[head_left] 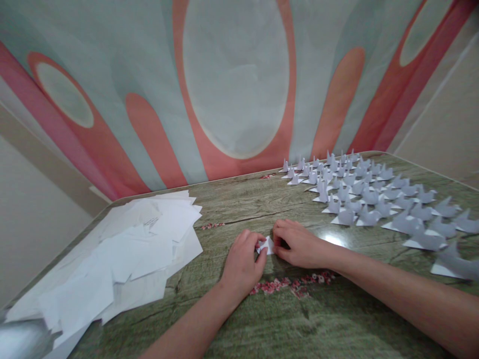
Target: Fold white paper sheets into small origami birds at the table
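Between my two hands is a small folded piece of white paper (267,246), just above or on the wood-patterned table (239,205). My left hand (245,257) pinches its left side between thumb and fingers. On the opposite side, my right hand (294,243) has its fingertips closed on the paper's right edge. The fingers hide part of the folds, so its full shape cannot be made out.
Loose white paper sheets (142,249) lie in an overlapping pile on the left. Several rows of folded white paper birds (370,195) stand at the right. Behind the table hangs a patterned backdrop (235,75). Pink flower prints (275,285) mark the tabletop.
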